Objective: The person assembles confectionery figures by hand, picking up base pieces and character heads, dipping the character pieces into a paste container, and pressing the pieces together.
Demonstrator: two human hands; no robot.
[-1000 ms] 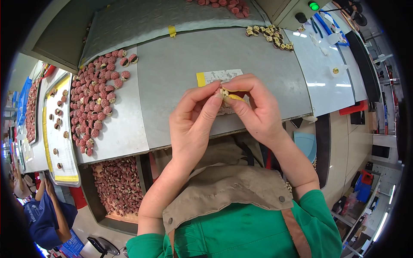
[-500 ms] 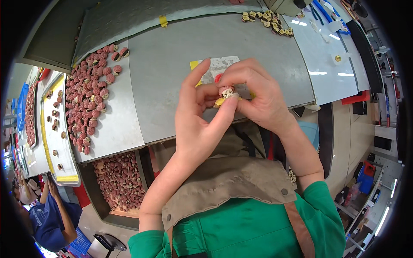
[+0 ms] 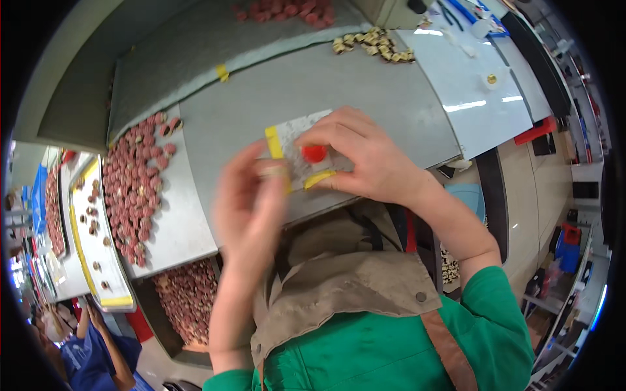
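Observation:
My left hand (image 3: 246, 202) is smeared by motion at the left edge of a white sheet. A small pale piece (image 3: 274, 171) shows between its thumb and fingertips; its details are blurred. Over the sheet (image 3: 293, 132), which has yellow tape (image 3: 272, 143) along its left side, my right hand (image 3: 365, 153) hovers with thumb and index finger apart. Between and beneath these fingers sits a round red thing (image 3: 313, 154); I see no grip on it. The right thumb lies at a yellow strip (image 3: 319, 178) on the sheet's near edge.
Pink knobbly pieces are heaped on the left (image 3: 134, 189), with more in an open drawer (image 3: 189, 300) below. Cream-and-dark pieces (image 3: 375, 44) lie at the back, near pink ones (image 3: 287, 10). At far left stands a yellow-edged tray (image 3: 98, 247). A person in blue (image 3: 98, 358) works beyond.
Both hands held a small pink-capped, pale-faced figure piece together. Now they are apart: the left has swung leftward, and the right stays over the sheet. The view has shifted too.

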